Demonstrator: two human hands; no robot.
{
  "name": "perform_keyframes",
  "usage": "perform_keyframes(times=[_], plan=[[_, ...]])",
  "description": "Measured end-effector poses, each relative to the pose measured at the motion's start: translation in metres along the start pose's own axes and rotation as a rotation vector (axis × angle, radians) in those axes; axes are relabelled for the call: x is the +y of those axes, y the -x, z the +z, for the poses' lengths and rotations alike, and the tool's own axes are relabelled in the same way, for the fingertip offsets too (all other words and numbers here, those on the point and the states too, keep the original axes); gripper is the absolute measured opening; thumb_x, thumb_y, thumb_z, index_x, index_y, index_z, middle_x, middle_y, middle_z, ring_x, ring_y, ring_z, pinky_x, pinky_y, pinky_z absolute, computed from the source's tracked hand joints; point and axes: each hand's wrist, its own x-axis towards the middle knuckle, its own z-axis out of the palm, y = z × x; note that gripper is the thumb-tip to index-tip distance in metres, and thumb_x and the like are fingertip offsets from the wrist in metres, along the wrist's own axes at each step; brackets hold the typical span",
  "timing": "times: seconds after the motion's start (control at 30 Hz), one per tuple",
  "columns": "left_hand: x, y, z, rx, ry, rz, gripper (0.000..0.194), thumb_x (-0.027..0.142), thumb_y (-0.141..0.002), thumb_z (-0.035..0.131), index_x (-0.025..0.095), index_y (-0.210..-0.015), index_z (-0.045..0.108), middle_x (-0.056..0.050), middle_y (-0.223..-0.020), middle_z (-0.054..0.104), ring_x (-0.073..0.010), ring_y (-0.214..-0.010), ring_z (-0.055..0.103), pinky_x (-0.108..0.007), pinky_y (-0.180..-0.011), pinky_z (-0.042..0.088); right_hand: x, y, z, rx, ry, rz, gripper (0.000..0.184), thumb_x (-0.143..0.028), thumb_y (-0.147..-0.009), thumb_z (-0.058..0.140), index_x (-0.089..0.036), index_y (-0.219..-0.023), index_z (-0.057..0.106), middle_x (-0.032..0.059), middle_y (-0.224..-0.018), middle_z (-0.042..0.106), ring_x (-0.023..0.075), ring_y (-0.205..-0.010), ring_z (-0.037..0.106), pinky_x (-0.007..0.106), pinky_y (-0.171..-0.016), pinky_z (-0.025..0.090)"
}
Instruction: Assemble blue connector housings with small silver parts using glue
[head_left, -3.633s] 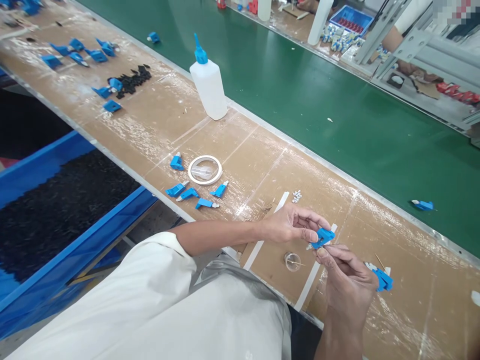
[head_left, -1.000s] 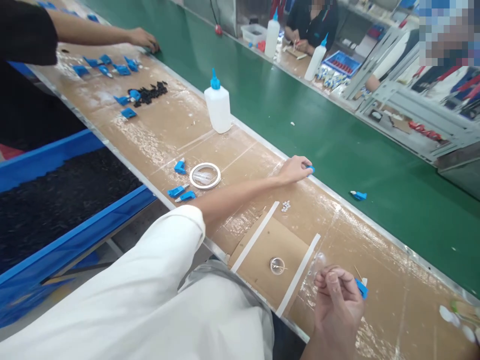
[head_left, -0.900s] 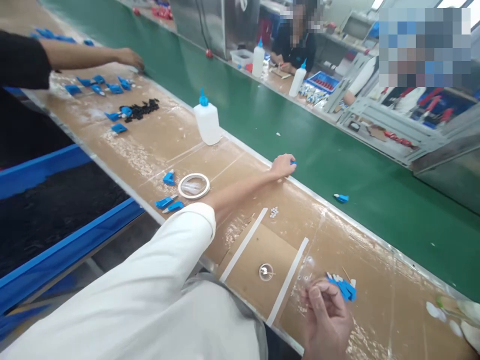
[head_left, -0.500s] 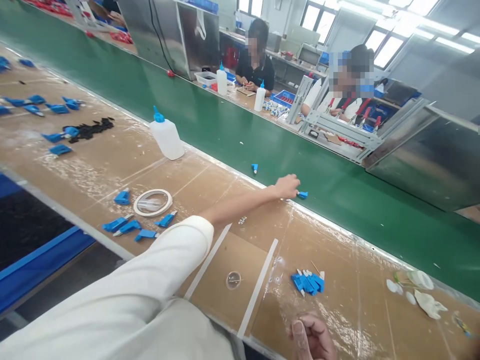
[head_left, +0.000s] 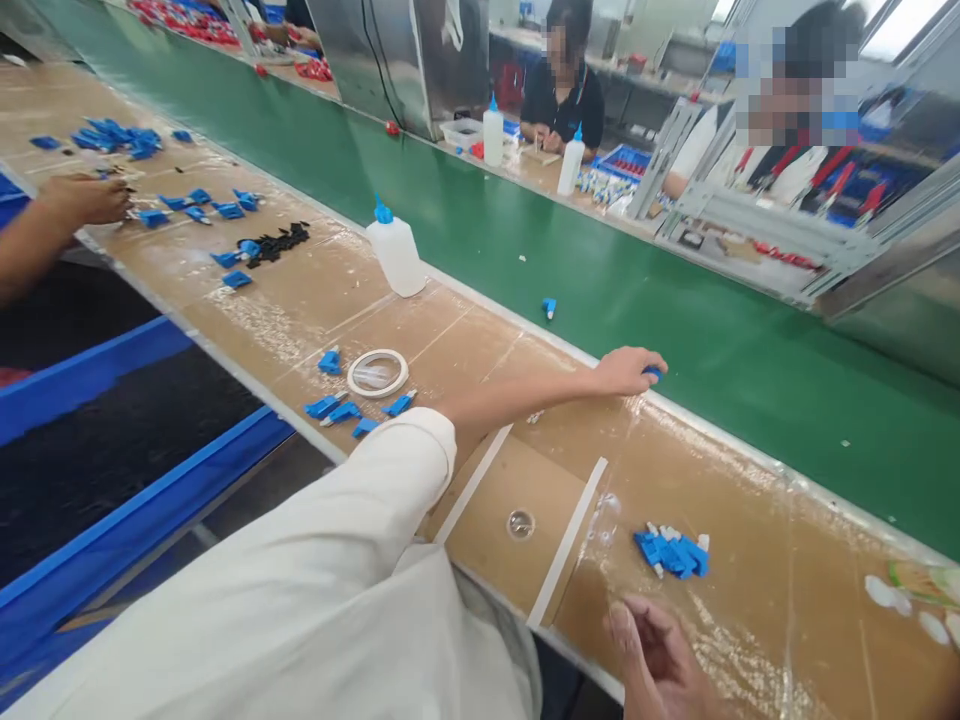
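Beside the belt [head_left: 720, 335] stands a bottle [head_left: 397, 258]; left fingers [head_left: 651, 357] grasp a blue part [head_left: 653, 373], right fingers [head_left: 654, 613] curl, hold unclear.

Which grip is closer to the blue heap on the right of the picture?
Right. The right grip is just in front of the blue heap, not touching; the left grip is farther away, at the edge of the green belt, with a blue piece at its fingertips.

Green conveyor belt [head_left: 465, 230] running diagonally beside a brown tabletop [head_left: 750, 520] — across the belt, a metal cabinet [head_left: 401, 70] and bright window [head_left: 904, 28].
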Motion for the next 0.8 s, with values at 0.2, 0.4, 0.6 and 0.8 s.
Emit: perform_keyframes(times=[0.2,0.4,0.6,0.8], plan=[[-0.033,0.107,-0.020,-0.122,0.980,-0.087,0.035,0.030,-0.090,0.067,0.014,-0.120,0.069,-0.005,-0.089,0.069,-0.0078,-0.071,0.060,-0.023,-0.071,0.048,-0.001,-0.018,0.052,-0.249,0.148,-0.123,0.037,-0.052,-0.076,0.080,-0.021,-0.098,0.080,0.0063,-0.093,0.072,0.0188,-0.081,0.067,0.033,-0.076,0.056],[-0.050,0.171,-0.004,-0.189,1.345,-0.328,0.045,0.039,-0.072,0.087,0.011,-0.104,0.072,-0.002,-0.078,0.066,-0.0070,-0.064,0.058,-0.020,-0.059,0.041,0.001,-0.022,0.082,-0.403,0.150,-0.134,0.033,-0.049,-0.079,0.078,-0.021,-0.096,0.079,0.0048,-0.085,0.067,0.0183,-0.075,0.065,0.031,-0.065,0.055],[-0.057,0.170,0.011,-0.228,1.439,-0.382,0.048,0.035,-0.067,0.091,0.010,-0.102,0.073,-0.003,-0.078,0.068,-0.0080,-0.065,0.061,-0.020,-0.057,0.041,0.004,-0.019,0.090,-0.391,0.155,-0.178,0.026,-0.046,-0.083,0.075,-0.020,-0.080,0.076,0.0038,-0.077,0.068,0.0173,-0.070,0.062,0.030,-0.062,0.052],[-0.063,0.173,0.012,-0.255,1.501,-0.374,0.045,0.035,-0.068,0.091,0.011,-0.102,0.074,-0.003,-0.077,0.068,-0.0082,-0.066,0.062,-0.019,-0.057,0.041,-0.010,-0.015,0.094,-0.368,0.290,-0.470,0.014,-0.031,-0.093,0.067,-0.021,-0.085,0.072,0.0016,-0.079,0.067,0.0149,-0.069,0.061,0.027,-0.060,0.050]])
